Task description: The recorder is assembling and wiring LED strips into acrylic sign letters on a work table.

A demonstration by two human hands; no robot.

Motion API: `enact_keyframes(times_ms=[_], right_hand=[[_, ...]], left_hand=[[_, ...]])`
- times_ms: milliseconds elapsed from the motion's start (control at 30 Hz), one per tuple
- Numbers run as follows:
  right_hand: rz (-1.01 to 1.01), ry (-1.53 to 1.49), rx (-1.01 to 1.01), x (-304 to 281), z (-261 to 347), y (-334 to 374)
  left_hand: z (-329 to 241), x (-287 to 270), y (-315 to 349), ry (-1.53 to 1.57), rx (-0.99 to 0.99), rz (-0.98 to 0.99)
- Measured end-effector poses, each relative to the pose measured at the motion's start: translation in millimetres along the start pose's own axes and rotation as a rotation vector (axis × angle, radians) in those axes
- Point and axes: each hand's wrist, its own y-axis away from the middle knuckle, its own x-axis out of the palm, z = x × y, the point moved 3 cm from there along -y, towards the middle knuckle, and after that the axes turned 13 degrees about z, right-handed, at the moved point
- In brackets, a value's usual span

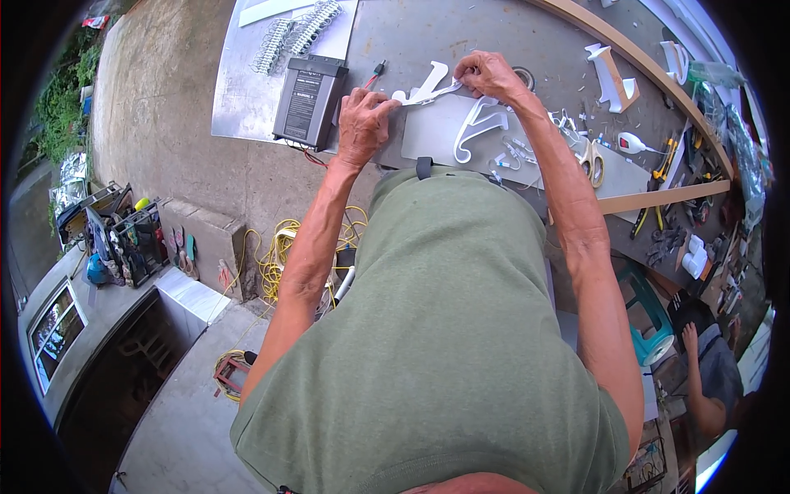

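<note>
Handling a white curved piece [429, 89] at the worktable [395, 37], both hands on the job. Piece is between the hands, above the near side of the tabletop, beyond a pale grey panel [429, 136]. Right hand [490, 76]: thumb and fingers together, pinched on the piece's right end, or on a thin strip along it; cannot separate the two. Left hand [363, 123]: fingers bent, tips at the left end; cannot tell whether they clamp it or only steady it.

Step in hand, my reading: lining up or fitting along the piece's edge. Next move seems to call for a firm left hold and small, even finger pressure from the right. A second white shape [479, 129] lies on the panel, apart from both hands.

Writing: dark grey box [310, 103] beside the left hand bears pale print on its face, mostly too small to make out. No lettering seen on the white pieces.
</note>
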Motion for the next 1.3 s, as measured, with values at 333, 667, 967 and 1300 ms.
enact_keyframes(times_ms=[333, 667, 967, 1300], right_hand=[[0.001, -0.018, 0.012, 0, 0, 1], [0.0, -0.016, 0.008, 0, 0, 1], [-0.014, 0.006, -0.008, 0, -1, 1], [-0.037, 0.02, -0.023, 1, 2, 2]], left_hand=[[-1, 4, 3, 0.017, -0.015, -0.006], [-2, 3, 3, 0.05, -0.045, -0.04], [-25, -4, -19, 0.14, -0.06, -0.046], [-46, 28, -58, 0.088, -0.196, 0.059]])
